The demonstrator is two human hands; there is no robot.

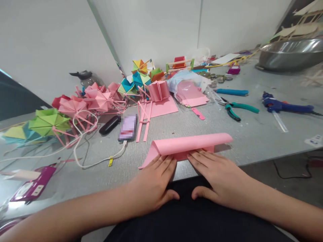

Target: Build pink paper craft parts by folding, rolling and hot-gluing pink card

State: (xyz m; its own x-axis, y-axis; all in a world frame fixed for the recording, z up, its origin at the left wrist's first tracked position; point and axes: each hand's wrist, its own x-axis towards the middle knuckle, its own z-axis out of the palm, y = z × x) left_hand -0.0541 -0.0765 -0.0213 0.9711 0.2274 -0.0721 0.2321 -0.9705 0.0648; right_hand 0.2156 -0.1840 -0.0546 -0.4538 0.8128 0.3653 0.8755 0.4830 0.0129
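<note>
A sheet of pink paper (191,143) lies near the front edge of the table, its far side curled over toward me into a loose roll. My left hand (160,178) rests flat on the near left part of the sheet, with the fingers stretched out and the thumb apart. On the right part, my right hand (214,174) presses down the same way, fingertips just under the curled edge. Both hands are open, and neither grasps the paper. Part of the sheet is hidden beneath the fingers and the roll.
Pink folded-paper wheels (75,104) stand at the left back, near a phone (128,127) on a white cable. Pliers (233,109), a pink-handled cutter (198,113) and a blue glue gun (285,106) lie to the right. A metal bowl (290,55) stands far right.
</note>
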